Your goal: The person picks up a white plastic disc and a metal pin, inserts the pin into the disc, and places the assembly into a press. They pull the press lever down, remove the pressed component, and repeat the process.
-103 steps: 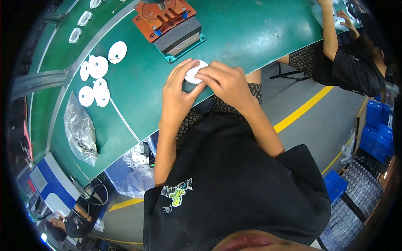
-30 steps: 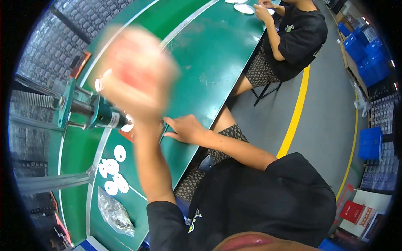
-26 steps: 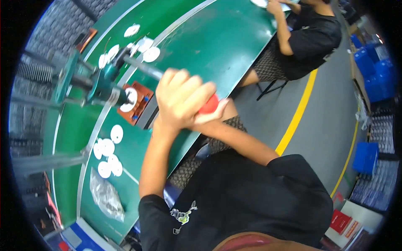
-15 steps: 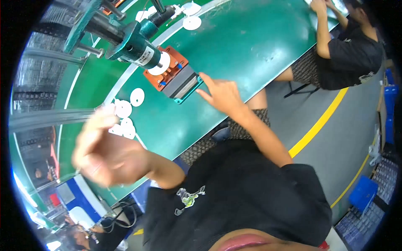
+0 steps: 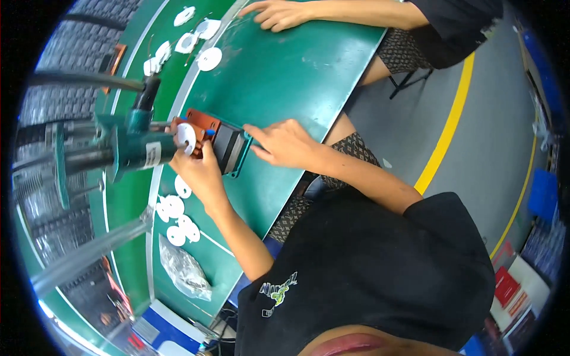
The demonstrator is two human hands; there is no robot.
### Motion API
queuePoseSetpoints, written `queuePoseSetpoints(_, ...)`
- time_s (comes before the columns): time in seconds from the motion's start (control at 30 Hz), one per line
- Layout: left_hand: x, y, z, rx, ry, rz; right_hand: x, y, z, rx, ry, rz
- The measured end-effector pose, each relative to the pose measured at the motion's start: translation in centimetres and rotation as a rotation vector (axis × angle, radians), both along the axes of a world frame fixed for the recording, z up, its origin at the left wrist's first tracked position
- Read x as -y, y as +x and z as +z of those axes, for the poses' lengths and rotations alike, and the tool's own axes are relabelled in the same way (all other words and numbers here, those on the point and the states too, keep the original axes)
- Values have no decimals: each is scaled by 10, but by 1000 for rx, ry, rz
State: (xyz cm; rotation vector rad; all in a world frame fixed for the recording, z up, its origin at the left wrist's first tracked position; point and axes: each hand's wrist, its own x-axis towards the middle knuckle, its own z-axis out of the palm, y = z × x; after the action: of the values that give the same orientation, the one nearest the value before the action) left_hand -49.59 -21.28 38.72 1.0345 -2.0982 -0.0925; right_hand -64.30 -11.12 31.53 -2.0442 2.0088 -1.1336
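Observation:
A hand press (image 5: 133,149) with a dark green body reaches over a fixture with an orange block (image 5: 202,118), a grey block (image 5: 225,145) and a teal base (image 5: 242,157). At the orange block, below the press tip, is a round white disc (image 5: 185,135) with a centre hole. My left hand (image 5: 199,173) has its fingers closed around this disc, partly hidden by it and the press. My right hand (image 5: 286,144) rests at the fixture's near right edge, index finger and thumb stretched out and apart at the teal base, other fingers curled.
Several loose white discs (image 5: 172,206) lie left of the fixture on the green table (image 5: 297,77). A clear plastic bag (image 5: 183,267) lies nearer me. White parts with wires (image 5: 187,41) lie on the far strip. A co-worker's hand (image 5: 279,15) rests at the far table.
My left hand has moved from the air at the left to the white disc under the press. My right hand stays at the fixture edge. The view has turned; the co-worker's arm now reaches across.

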Motion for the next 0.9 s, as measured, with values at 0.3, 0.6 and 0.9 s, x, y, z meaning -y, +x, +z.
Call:
queuePoseSetpoints(0.3, 5, 0, -13, -37, 37, 158, 8, -2, -13, -29, 11, 18)
queuePoseSetpoints(0.6, 0, -5, -7, -115, 3, 38, 8, -3, -17, -108, -140, -51)
queuePoseSetpoints(0.9, 16, 13, -19, -145, -34, 10, 11, 6, -16, -127, -115, -53)
